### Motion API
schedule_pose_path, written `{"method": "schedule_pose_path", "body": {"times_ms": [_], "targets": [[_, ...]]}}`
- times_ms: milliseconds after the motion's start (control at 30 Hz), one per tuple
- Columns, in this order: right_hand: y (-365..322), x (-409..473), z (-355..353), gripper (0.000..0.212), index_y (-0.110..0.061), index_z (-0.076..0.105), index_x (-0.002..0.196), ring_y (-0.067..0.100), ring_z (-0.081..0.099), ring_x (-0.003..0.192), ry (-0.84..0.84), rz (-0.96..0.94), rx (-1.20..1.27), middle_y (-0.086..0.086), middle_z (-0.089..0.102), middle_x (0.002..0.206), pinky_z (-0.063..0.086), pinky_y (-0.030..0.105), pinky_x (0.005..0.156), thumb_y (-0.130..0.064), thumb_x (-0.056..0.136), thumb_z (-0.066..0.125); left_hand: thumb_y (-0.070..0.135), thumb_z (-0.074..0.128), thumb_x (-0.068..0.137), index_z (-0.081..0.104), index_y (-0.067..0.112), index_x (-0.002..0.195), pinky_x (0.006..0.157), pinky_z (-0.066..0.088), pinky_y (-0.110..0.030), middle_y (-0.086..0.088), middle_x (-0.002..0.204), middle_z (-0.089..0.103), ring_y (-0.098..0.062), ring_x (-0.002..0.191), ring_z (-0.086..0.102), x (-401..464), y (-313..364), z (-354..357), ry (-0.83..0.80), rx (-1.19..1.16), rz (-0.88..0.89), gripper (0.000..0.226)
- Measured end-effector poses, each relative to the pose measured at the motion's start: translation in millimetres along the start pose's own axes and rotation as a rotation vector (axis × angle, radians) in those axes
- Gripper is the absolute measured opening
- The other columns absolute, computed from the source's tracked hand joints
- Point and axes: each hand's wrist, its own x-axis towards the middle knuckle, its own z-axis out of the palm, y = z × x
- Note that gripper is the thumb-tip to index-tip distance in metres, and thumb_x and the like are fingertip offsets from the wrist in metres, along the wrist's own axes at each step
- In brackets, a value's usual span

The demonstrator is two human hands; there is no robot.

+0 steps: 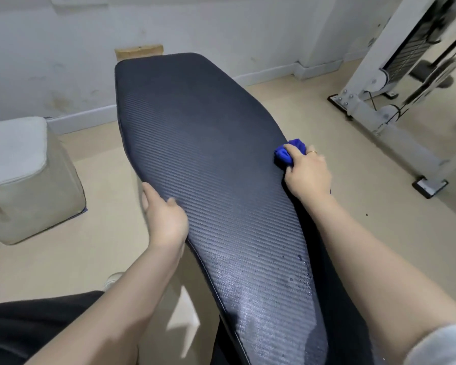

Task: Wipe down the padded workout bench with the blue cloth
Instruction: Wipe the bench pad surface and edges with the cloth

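Observation:
The padded bench (203, 143) is a long dark pad with a ribbed texture, running from the near right to the far wall. Water droplets glisten on its near end. My right hand (307, 172) is shut on a bunched blue cloth (287, 154) and presses it against the pad's right edge, about midway along. My left hand (163, 214) grips the pad's left edge, thumb on top and fingers wrapped under the side.
A beige cushioned box (29, 177) stands on the floor at the left. A white cable machine frame (395, 83) occupies the right, its foot (429, 185) close to the bench. A wooden block (138, 51) rests against the wall behind the bench.

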Motion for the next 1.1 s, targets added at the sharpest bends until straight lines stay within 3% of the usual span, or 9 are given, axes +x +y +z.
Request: {"method": "schedule_pose_path", "body": {"times_ms": [233,400,567,700,800,900,933,1033,1100], "targets": [[-15.9,-43.9,-4.7,0.049,-0.032,0.046,0.127,0.034,0.055,0.096,-0.073,-0.367,-0.01,0.01,0.052,0.11,0.048,0.039,0.073,-0.029,0.078,0.042,0.002,0.027,0.095,0.011,0.017,0.151,0.119,0.021,-0.031,0.002,0.157,0.021,-0.016,0.14,0.03,-4.8,5.2,2.9,-0.01,-0.073,-0.031,0.06],[-30.6,-7.6,-2.8,0.043,-0.012,0.037,0.126,0.041,0.052,0.104,0.007,0.081,-0.01,0.018,0.049,0.121,0.044,0.042,0.075,-0.015,0.084,0.044,0.017,0.039,0.086,0.023,0.02,0.146,0.117,0.028,-0.043,-0.001,0.152,0.035,-0.02,0.138,0.037,8.9,-10.3,-14.3,-0.131,-0.012,-0.012,0.062],[-103.3,-77.0,1.8,0.037,-0.023,0.047,0.119,0.035,0.049,0.096,-0.117,-0.444,0.019,0.013,0.048,0.115,0.036,0.036,0.06,-0.02,0.083,0.05,0.015,0.037,0.09,0.027,0.024,0.145,0.114,0.033,-0.041,0.002,0.148,0.042,-0.019,0.133,0.043,14.2,-3.2,-25.3,-0.227,0.029,-0.056,0.058],[-127.3,-100.6,0.5,0.037,-0.028,0.055,0.121,0.03,0.048,0.091,-0.301,-0.905,0.168,0.01,0.053,0.108,0.037,0.034,0.06,-0.022,0.084,0.054,0.016,0.032,0.098,0.046,0.022,0.126,0.092,0.042,-0.011,0.006,0.127,0.054,-0.01,0.113,0.047,15.0,9.7,-31.6,-0.24,-0.115,-0.147,0.032],[-113.6,-57.8,4.6,0.036,-0.034,0.051,0.127,0.028,0.048,0.101,-0.288,-0.875,0.105,0.005,0.052,0.12,0.044,0.035,0.071,-0.032,0.091,0.049,0.039,0.029,0.099,0.048,0.025,0.133,0.109,0.031,-0.027,0.014,0.132,0.049,-0.006,0.119,0.046,10.3,13.5,-36.1,-0.24,-0.162,-0.192,0.042],[-112.6,-23.7,12.5,0.033,-0.034,0.048,0.127,0.032,0.048,0.1,-0.094,-0.478,0.027,0.007,0.05,0.122,0.042,0.035,0.065,-0.035,0.094,0.044,0.05,0.023,0.099,0.027,0.028,0.148,0.118,0.021,-0.037,0.021,0.148,0.031,-0.006,0.138,0.03,2.8,13.7,-34.4,-0.264,-0.138,-0.202,0.054],[-116.7,-24.5,14.2,0.033,-0.034,0.048,0.127,0.032,0.048,0.099,-0.082,-0.459,0.02,0.008,0.049,0.12,0.04,0.034,0.062,-0.034,0.094,0.043,0.052,0.022,0.097,0.022,0.031,0.149,0.12,0.019,-0.039,0.021,0.154,0.025,-0.005,0.142,0.025,2.8,12.6,-34.1,-0.274,-0.135,-0.189,0.056],[-114.7,-56.4,9.2,0.035,-0.037,0.048,0.125,0.028,0.05,0.094,-0.175,-0.716,0.088,0.006,0.051,0.11,0.04,0.033,0.06,-0.039,0.091,0.045,0.065,0.026,0.084,0.025,0.038,0.147,0.119,0.021,-0.042,0.021,0.154,0.026,-0.007,0.142,0.028,6.7,9.5,-35.4,-0.276,-0.143,-0.244,0.069],[-101.4,-86.3,-1.0,0.035,-0.033,0.055,0.117,0.026,0.053,0.078,-0.226,-0.968,0.164,0.005,0.054,0.094,0.042,0.03,0.054,-0.04,0.084,0.047,0.066,0.028,0.078,0.027,0.039,0.146,0.118,0.023,-0.042,0.021,0.154,0.028,-0.008,0.142,0.031,10.0,7.1,-35.1,-0.276,-0.166,-0.274,0.073]]}}
